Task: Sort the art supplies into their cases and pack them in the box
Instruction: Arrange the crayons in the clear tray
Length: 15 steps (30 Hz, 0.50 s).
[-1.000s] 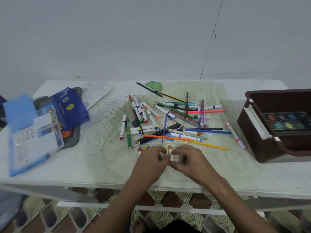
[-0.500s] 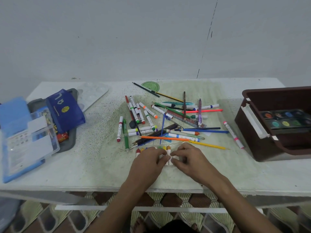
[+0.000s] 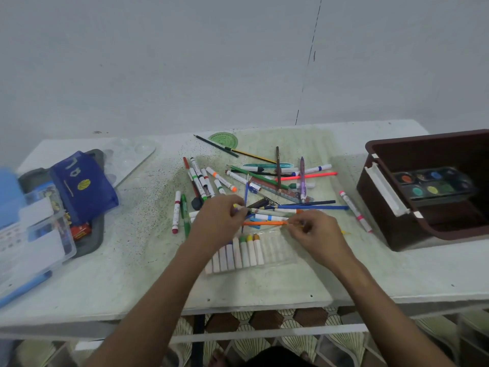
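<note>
Pale surface [image 3: 111, 282] is carrying scattered markers. Both hands are pinching items: left hand [image 3: 219, 223] a yellow-tipped marker [image 3: 239, 207], right hand [image 3: 315, 231] an orange pen [image 3: 264, 223] lying crosswise, left to right.

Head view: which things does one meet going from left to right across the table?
Clear plastic case → blue pouch → red-capped marker → left hand → right hand → pink-banded marker → brown box, with the paint set inside.
</note>
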{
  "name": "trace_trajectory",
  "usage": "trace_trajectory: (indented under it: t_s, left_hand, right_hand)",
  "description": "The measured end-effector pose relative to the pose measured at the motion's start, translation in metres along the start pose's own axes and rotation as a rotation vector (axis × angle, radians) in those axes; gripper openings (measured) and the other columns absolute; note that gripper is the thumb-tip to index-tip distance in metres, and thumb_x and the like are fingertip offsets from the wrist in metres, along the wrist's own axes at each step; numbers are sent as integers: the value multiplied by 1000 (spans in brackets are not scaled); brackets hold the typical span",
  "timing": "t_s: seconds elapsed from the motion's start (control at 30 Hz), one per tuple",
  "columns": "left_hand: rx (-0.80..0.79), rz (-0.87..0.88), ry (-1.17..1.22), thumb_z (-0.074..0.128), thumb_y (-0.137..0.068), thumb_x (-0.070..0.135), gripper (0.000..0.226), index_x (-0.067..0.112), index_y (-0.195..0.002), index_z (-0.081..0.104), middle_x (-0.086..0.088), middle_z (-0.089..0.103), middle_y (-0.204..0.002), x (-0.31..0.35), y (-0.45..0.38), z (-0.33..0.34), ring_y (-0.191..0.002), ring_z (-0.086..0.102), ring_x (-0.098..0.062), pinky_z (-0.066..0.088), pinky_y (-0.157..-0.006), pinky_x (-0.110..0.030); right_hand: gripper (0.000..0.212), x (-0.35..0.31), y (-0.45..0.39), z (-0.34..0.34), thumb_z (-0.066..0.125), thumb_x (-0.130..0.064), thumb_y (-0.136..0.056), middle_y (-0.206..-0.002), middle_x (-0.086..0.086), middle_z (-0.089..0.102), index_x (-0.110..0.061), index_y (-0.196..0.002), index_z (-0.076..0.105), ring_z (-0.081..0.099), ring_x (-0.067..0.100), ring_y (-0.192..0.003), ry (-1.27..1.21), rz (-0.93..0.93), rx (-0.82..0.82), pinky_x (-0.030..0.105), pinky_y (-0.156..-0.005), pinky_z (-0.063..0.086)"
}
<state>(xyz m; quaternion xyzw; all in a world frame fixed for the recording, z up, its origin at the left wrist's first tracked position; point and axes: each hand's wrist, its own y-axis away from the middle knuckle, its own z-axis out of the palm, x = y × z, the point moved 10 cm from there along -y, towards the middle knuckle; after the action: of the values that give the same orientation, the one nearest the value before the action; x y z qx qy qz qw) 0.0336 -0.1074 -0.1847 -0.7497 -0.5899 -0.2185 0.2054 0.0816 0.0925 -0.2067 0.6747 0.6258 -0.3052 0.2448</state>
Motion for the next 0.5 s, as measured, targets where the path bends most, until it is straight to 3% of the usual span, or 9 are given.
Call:
trace_trajectory:
  t_s: [0.1,0.2,0.3,0.4,0.5]
  left_hand:
    - [20,27,-45,55,-93,27,26,19,-116,64,-4,58,-96,-2,-46,-5,-81,54,-15,37,-75,-25]
    - [-6,50,-114,53,-95,25,26,19,-118,64,-9,54,-109,-3,-89,2,-89,57,-22,40,-76,-28]
    - [-65,91,-195,52,-96,25,28,18,-121,62,-11,53,-121,-1,-119,13,-102,55,-25,42,-83,-31]
    - [-127,110,-272,49,-98,26,30,18,-124,61,-11,54,-124,-4,-136,23,-108,55,-28,47,-92,-42]
    - [-171,106,-323,47,-98,28,28,20,-120,63,-7,62,-121,-10,-142,31,-105,58,-26,48,-92,-45]
  right_hand:
    - [13,18,-16,-18,70,-18,-83,-82,-7,62,-14,-94,76,49,-4,-63,79,91,59,8,-56,34]
    - [15,26,-26,-16,67,-18,-86,-85,-1,67,-12,-97,75,49,-2,-63,111,148,-1,14,-54,33]
    - [15,23,-31,-9,68,-14,-85,-92,1,72,-12,-98,75,51,-3,-64,78,119,-58,6,-54,36]
    - [18,24,-33,-5,67,-13,-84,-87,-3,69,-14,-101,74,50,-7,-63,70,107,-87,0,-54,36]
    - [18,30,-36,-2,69,-18,-84,-85,-8,67,-17,-102,73,53,-6,-67,60,134,-118,3,-56,35]
